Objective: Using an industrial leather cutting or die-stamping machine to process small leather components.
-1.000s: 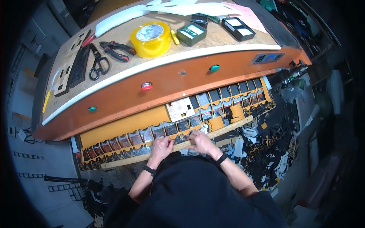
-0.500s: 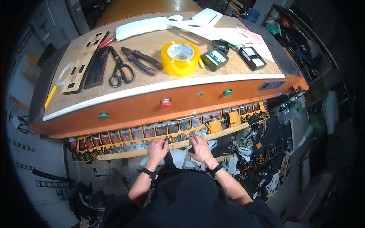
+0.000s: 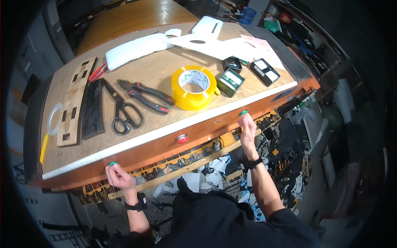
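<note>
My left hand (image 3: 119,177), fingers curled into a closed shape, presses at a green button (image 3: 113,164) on the orange front panel (image 3: 213,128). My right hand (image 3: 247,130), also closed, reaches up to the other green button (image 3: 244,112), fingertips against it. A red button (image 3: 182,139) sits between them. Below the panel, the scalloped yellow pieces (image 3: 227,139) on a dark board are mostly hidden under the machine, with a wooden bar (image 3: 161,173) along their near edge.
On the worktop above lie scissors (image 3: 122,115), pliers (image 3: 144,96), a yellow tape roll (image 3: 185,101), a slotted wooden board (image 3: 70,122), white padding (image 3: 136,49) and small dark boxes (image 3: 264,72). Dark and white scraps (image 3: 213,175) litter the floor below.
Both hands have left the wooden bar and risen to the two green buttons, moving apart. The yellow pieces show less beneath the panel, and the view has shifted.
</note>
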{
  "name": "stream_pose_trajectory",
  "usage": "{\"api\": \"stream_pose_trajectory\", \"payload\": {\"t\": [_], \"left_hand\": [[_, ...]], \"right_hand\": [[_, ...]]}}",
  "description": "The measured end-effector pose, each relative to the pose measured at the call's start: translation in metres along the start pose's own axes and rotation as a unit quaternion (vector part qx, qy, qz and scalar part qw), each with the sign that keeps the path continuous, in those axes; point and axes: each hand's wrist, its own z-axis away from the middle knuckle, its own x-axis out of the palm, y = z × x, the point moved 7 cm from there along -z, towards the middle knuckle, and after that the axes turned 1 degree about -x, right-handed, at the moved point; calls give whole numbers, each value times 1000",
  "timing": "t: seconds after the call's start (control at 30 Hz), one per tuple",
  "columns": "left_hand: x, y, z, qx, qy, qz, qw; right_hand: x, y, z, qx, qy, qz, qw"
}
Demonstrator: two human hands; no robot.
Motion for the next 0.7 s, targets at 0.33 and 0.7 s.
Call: {"api": "stream_pose_trajectory", "payload": {"t": [0.33,0.7], "left_hand": [[55,3,85,43,-172,-2,984],[55,63,148,123,-230,-209,942]], "right_hand": [[62,30,145,43,-277,239,930],[51,-1,167,-38,-344,280,895]]}}
